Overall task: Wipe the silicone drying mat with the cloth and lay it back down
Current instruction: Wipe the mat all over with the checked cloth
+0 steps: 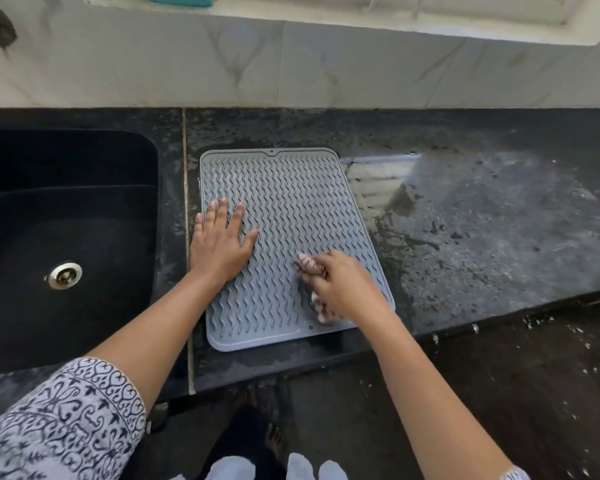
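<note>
A grey silicone drying mat point(291, 202) with wavy ridges lies flat on the black counter, just right of the sink. My left hand point(219, 242) rests flat and spread on the mat's left side, pressing it down. My right hand point(340, 285) is closed around a bunched pinkish cloth point(307, 264) on the mat's lower right part. Most of the cloth is hidden under the fingers; bits stick out at the top and bottom of the hand.
A black sink point(66, 220) with a metal drain point(64, 274) sits to the left. The wet black stone counter point(482, 220) stretches right, with its front edge point(499, 315) near. A pale marble backsplash point(291, 64) rises behind.
</note>
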Available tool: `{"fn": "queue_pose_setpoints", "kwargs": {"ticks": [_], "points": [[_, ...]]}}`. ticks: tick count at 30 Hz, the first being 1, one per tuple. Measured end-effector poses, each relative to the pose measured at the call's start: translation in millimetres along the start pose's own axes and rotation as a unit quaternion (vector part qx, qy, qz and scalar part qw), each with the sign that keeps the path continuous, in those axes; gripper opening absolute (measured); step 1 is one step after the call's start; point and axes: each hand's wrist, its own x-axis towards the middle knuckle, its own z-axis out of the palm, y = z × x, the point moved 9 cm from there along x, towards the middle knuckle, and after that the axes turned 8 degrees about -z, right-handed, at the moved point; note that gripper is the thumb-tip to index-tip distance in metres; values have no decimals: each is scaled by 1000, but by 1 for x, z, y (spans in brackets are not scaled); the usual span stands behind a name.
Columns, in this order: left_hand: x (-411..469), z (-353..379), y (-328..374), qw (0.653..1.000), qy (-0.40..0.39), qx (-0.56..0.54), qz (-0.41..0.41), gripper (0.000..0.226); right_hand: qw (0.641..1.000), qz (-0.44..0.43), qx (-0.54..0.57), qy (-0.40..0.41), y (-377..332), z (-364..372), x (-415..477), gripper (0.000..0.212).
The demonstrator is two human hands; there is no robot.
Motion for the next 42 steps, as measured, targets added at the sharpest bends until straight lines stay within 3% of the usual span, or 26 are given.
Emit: {"fn": "queue_pose_setpoints", "kwargs": {"ticks": [2, 7, 10, 17, 23, 26, 29, 33, 37, 40, 42], "points": [[-1, -2, 0, 1000, 6, -3, -3, 66, 999, 19, 43, 23, 1, -10, 26, 32], [-1, -3, 1, 1000, 13, -5, -3, 65, 984, 19, -157, 81, 7, 20, 67, 58], [0, -4, 1, 1000, 20, -7, -2, 65, 980, 31, -180, 77, 13, 28, 73, 70], [1, -2, -1, 1000, 21, -7, -7, 65, 968, -33, -223, 109, -6, 19, 64, 40], [2, -2, -2, 1000, 16, -11, -6, 66, 953, -135, -271, 31, -20, 25, -1, 33], [1, -2, -2, 1000, 18, -13, -4, 66, 955, -125, -264, -57, -8, 41, -39, 44], [1, -2, -1, 1000, 16, -16, -3, 66, 964, -111, -227, -82, -4, 23, -40, 35], [1, -3, -1, 1000, 13, -15, -3, 66, 997, -57, -25, -43, -6, 2, -20, 28], [0, -4, 0, 1000, 16, -12, -5, 65, 983, -31, -176, 51, 6, 38, 9, 62], [0, -4, -1, 1000, 21, -15, -6, 65, 966, -63, -163, 188, 6, 33, -1, 70], [1, -4, -1, 1000, 21, -14, -5, 65, 960, -76, -150, 222, 9, 30, -19, 63]]}}
